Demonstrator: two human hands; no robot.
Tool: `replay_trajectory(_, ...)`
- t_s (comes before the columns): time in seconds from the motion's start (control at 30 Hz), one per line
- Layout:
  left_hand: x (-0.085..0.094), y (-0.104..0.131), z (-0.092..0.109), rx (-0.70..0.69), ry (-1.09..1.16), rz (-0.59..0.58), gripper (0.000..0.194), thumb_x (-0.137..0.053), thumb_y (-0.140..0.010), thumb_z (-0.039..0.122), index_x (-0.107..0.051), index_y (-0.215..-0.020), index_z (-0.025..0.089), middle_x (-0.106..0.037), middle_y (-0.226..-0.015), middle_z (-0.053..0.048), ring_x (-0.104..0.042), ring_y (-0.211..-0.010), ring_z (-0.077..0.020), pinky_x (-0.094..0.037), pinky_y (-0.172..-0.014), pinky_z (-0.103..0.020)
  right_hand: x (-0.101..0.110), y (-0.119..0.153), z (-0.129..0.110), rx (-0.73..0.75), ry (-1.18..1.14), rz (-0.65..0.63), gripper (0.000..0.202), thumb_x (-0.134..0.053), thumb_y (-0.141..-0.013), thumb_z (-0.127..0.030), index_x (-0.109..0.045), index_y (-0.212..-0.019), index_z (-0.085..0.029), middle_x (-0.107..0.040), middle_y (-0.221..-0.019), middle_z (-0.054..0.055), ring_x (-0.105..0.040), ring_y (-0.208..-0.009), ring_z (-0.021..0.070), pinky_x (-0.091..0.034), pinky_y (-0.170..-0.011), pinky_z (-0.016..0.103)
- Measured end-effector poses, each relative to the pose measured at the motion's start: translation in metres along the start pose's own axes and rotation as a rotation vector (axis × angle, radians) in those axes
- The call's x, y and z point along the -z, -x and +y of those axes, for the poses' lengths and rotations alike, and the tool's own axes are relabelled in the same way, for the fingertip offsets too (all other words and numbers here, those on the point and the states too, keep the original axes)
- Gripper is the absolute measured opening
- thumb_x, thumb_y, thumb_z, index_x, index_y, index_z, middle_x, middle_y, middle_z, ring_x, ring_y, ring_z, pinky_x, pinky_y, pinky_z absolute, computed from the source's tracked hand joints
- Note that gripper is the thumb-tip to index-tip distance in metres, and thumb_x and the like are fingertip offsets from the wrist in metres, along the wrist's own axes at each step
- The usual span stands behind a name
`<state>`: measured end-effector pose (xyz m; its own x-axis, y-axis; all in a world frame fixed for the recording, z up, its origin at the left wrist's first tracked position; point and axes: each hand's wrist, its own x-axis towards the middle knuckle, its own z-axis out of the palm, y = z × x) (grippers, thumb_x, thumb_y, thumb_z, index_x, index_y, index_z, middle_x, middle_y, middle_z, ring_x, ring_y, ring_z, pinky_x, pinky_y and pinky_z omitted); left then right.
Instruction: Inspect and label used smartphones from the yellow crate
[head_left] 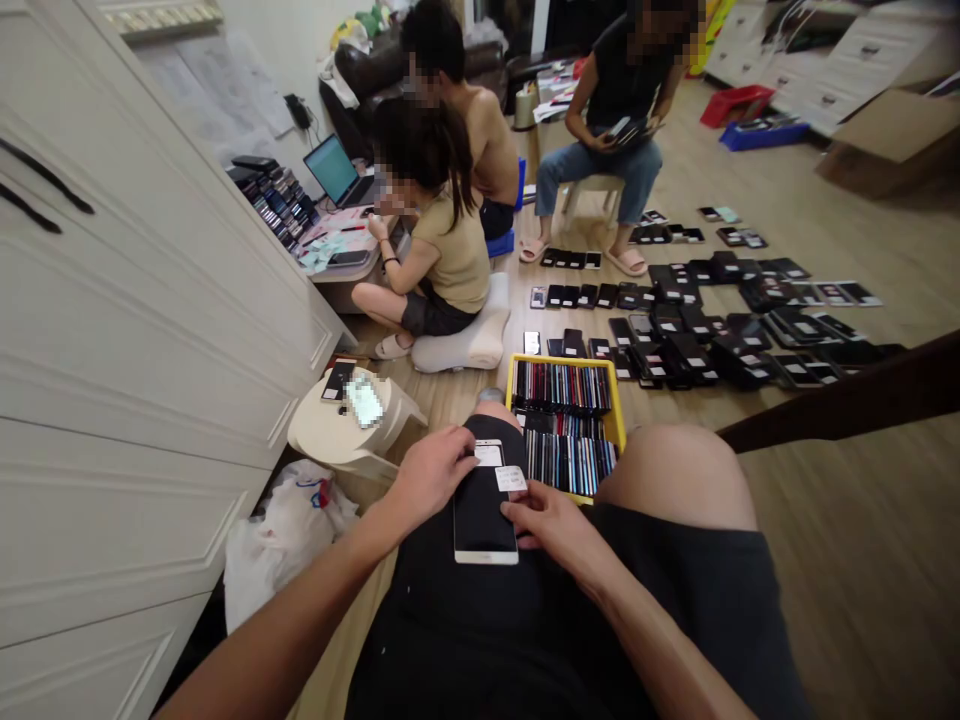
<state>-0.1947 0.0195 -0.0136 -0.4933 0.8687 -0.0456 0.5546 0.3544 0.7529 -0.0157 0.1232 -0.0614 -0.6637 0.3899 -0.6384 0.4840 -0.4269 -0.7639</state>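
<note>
A white-framed smartphone [485, 515] with a dark screen lies over my thigh, on my black shorts. My left hand [439, 465] has its fingers curled on the phone's upper left edge, beside a white label [488, 455] at the top. With thumb on the front and fingers at the right edge, my right hand [551, 520] grips the phone. A second white label [511, 478], with handwriting, sits tilted at the right fingertips and juts past the phone's edge; whether it is stuck down I cannot tell.
A yellow crate [620, 420] packed with upright phones stands between my knees. At left is a cream stool [319, 435] bearing phones, with a plastic bag [289, 540] below. Many phones [679, 350] cover the floor ahead. Several people sit beyond, one holding phones.
</note>
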Motion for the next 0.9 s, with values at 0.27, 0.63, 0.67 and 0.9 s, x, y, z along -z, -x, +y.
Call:
replay_trajectory(0.27, -0.009, -0.047, 0.007, -0.129, -0.216, -0.387, 0.010, -0.064, -0.079, 0.012, -0.059, -0.078, 0.020, -0.058, -0.076, -0.002, -0.057, -0.078, -0.0226, -0.043, -0.077, -0.031, -0.003, 0.003, 0.003, -0.024, -0.104, -0.062, 0.028, -0.076, -0.067, -0.033, -0.059, -0.081, -0.017, -0.059, -0.072, -0.003, -0.057, -0.068, 0.0112, -0.050, -0.060, 0.022)
replay_trajectory(0.63, -0.004, -0.063, 0.004, -0.392, -0.481, -0.518, 0.013, -0.048, -0.098, 0.020, -0.061, -0.102, 0.020, -0.065, -0.105, -0.005, -0.062, -0.094, -0.0201, -0.045, -0.073, -0.028, -0.006, -0.008, 0.009, -0.001, -0.132, -0.060, 0.026, -0.075, -0.063, -0.031, -0.055, -0.075, -0.018, -0.054, -0.068, -0.003, -0.052, -0.064, 0.0108, -0.047, -0.055, 0.020)
replay_trajectory(0.67, -0.004, -0.063, 0.005, -0.406, -0.528, -0.527, 0.015, -0.047, -0.099, 0.021, -0.061, -0.103, 0.020, -0.065, -0.105, -0.005, -0.063, -0.093, -0.0200, -0.045, -0.071, -0.028, -0.006, -0.009, 0.010, 0.002, -0.128, -0.061, 0.026, -0.074, -0.063, -0.031, -0.055, -0.075, -0.018, -0.054, -0.068, -0.003, -0.052, -0.065, 0.0112, -0.047, -0.055, 0.021)
replay_trajectory(0.9, -0.007, -0.065, 0.010, -0.549, -0.842, -0.570, 0.013, -0.050, -0.096, 0.015, -0.060, -0.105, 0.015, -0.063, -0.106, -0.007, -0.064, -0.081, -0.0191, -0.047, -0.060, -0.030, -0.010, -0.030, 0.042, 0.029, -0.131, -0.064, 0.035, -0.074, -0.061, -0.043, -0.051, -0.074, -0.021, -0.050, -0.067, -0.003, -0.048, -0.060, 0.0116, -0.043, -0.050, 0.021)
